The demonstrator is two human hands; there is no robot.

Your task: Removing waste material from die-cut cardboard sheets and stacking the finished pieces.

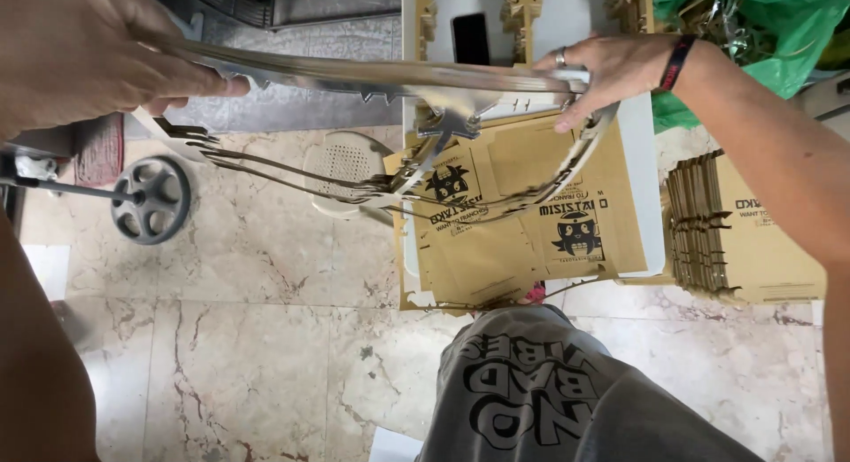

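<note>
Marble floor (248,338) lies beneath. Left hand (80,59) and right hand (611,72) each grip an end of a thin metal-edged frame (398,77), held level between them above flat cardboard sheets (522,205).

grey wheel (151,199) on marble floor (266,338), green bag (761,28), black phone (470,37), white perforated stool (341,165).

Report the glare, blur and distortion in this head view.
Head view: bright glare runs along the metal strip held between left hand and right hand; the left hand is close and soft; wide-angle bending curves the strip and the floor tile lines; the cardboard prints are sharp.
</note>
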